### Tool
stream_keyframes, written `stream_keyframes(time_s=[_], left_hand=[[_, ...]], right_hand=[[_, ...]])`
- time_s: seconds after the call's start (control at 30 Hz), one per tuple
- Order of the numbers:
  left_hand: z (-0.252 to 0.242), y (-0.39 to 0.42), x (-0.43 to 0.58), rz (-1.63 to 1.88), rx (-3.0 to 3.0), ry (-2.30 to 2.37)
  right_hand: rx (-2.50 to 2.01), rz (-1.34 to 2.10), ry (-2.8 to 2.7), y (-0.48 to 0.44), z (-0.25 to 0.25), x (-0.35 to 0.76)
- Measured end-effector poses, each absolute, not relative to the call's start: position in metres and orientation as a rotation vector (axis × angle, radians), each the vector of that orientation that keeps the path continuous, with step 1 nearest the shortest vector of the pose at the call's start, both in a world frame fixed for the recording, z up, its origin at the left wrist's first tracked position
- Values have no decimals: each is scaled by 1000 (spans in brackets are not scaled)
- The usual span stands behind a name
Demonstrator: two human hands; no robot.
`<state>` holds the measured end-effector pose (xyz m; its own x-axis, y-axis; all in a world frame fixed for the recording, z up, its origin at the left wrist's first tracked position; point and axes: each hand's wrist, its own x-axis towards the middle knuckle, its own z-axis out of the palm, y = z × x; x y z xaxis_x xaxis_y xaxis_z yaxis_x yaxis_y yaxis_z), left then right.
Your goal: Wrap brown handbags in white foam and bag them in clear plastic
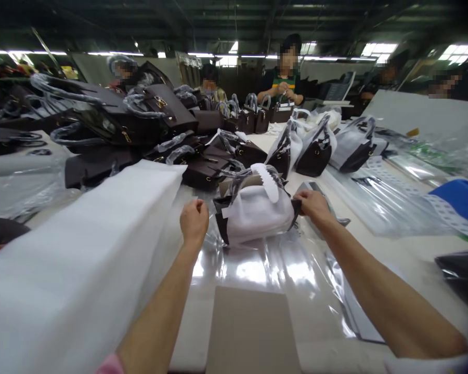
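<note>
the outstretched right hand (312, 204) is pinching a wrapped handbag (257, 215); the left hand (194, 222) (fingers curled together) is hovering opposite.

No text, label, brand, number or sign is legible.

A bag factory floor: piled dark handbags (175, 109), clear plastic sheets (386, 205), strip lights (115, 53), several people (286, 85).
</note>
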<state>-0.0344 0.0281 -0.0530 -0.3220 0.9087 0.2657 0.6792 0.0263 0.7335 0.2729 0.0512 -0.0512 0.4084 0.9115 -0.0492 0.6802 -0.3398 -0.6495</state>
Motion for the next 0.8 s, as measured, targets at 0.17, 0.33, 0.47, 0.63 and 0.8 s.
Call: stream_keyframes(time_s=[0.17,0.33,0.47,0.63,0.8], left_hand=[[-40,-4,-1,1260,2239,1710],[-54,-6,10,1116,2555,1453],[-58,-2,10,1153,2558,1421],[-57,-6,11,1199,2534,1433],[-49,-7,3,1101,2534,1313]], right_hand=[[-2056,445,-1355,50,-50,268],[-1886,156,-1502,-32,-46,270],[-982,53,-2652,-153,-87,256],[-638,-190,-2716,-220,-148,221],[-686,149,-2476,-192,-63,247]])
